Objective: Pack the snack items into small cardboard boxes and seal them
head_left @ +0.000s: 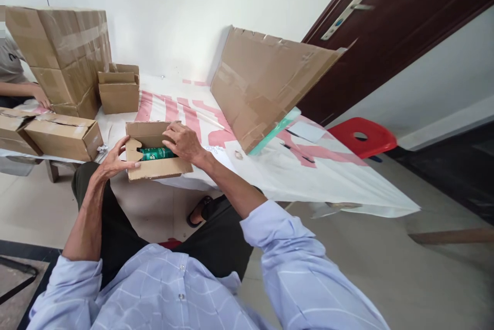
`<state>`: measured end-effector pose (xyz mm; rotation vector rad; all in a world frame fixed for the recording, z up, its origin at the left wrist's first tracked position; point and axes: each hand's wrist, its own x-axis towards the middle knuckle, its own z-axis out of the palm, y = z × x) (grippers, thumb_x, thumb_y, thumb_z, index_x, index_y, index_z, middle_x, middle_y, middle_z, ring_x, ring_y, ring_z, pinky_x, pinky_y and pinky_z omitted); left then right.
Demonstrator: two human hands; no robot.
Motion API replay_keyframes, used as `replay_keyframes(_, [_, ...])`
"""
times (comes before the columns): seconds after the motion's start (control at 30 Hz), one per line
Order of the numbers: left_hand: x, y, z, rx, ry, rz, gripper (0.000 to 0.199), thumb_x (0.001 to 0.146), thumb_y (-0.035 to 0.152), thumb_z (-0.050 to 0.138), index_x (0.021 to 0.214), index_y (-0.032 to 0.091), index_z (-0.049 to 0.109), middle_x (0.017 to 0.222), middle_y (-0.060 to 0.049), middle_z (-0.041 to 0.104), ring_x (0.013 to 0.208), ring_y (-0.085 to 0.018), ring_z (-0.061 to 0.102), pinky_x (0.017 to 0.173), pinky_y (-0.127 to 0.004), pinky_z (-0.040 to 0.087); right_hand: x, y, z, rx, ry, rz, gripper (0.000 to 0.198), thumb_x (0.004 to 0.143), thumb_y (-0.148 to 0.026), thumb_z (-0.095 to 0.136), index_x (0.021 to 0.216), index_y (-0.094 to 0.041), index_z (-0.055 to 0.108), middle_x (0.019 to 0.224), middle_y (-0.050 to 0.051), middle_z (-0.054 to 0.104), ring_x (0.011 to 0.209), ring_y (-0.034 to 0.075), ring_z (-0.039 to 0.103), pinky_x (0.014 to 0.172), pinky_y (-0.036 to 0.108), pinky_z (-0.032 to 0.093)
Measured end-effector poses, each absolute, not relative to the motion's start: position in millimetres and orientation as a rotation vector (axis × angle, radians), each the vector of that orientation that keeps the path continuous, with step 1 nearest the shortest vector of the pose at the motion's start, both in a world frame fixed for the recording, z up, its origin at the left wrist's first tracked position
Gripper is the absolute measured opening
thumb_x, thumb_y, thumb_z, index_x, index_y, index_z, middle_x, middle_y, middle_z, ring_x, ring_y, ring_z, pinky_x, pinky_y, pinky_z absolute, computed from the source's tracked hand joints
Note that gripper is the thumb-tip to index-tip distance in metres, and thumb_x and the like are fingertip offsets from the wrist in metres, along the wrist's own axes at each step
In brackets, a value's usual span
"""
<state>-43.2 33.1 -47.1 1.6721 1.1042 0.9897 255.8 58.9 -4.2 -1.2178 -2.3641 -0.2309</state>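
Observation:
A small open cardboard box (160, 170) rests at the near edge of the covered table, in front of my lap. Inside it lies a green can-like item (156, 154) with pale print, its right part covered by my hand. My left hand (112, 161) grips the left end of the box, thumb on the front edge and fingers toward the back, beside a notched end flap (134, 150). Bent over the right end is my right hand (183, 142), its fingers curled down and reaching over the inside. Whatever lies under those fingertips is hidden.
Closed cartons (64, 134) line the table's left edge, near a tall carton stack (73, 57) and a smaller box (119, 90). Another person's hand (40, 96) is at far left. A large cardboard sheet (270, 83) leans behind; a red stool (360, 137) stands right.

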Motion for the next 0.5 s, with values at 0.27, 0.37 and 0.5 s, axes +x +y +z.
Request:
replay_keyframes(0.27, [-42.4, 29.9, -46.6, 1.702, 1.095, 0.984, 0.134, 0.062, 0.062, 0.099, 0.172, 0.021, 0.034, 0.173, -0.022, 0.042, 0.159, -0.046, 0.042, 0.13, -0.063, 0.038, 242.0, 60.1, 3.1, -1.438, -2.571, -0.296, 0.026, 0.106, -0.028, 0.064, 0.125, -0.017, 0.079, 0.135, 0.016, 0.069, 0.12, 0.03, 0.061, 0.106, 0.044, 0.043])
replay_keyframes(0.37, [-41.0, 30.2, -46.9, 1.698, 1.12, 0.988, 0.135, 0.06, 0.065, 0.098, 0.172, 0.022, 0.036, 0.174, -0.021, 0.042, 0.161, -0.047, 0.04, 0.131, -0.062, 0.037, 252.0, 61.3, 6.5, -1.53, -2.529, -0.259, 0.028, 0.108, -0.028, 0.06, 0.124, -0.017, 0.08, 0.132, 0.018, 0.071, 0.123, 0.033, 0.061, 0.11, 0.045, 0.041])
replay_keyframes(0.5, [-39.6, 31.5, -48.8, 1.702, 1.146, 1.006, 0.135, 0.059, 0.069, 0.097, 0.171, 0.023, 0.038, 0.174, -0.018, 0.043, 0.162, -0.048, 0.037, 0.132, -0.059, 0.037, 272.0, 60.6, 4.7, -1.687, -2.477, -0.18, 0.03, 0.108, -0.029, 0.059, 0.125, -0.016, 0.08, 0.134, 0.021, 0.071, 0.123, 0.036, 0.063, 0.11, 0.049, 0.043])
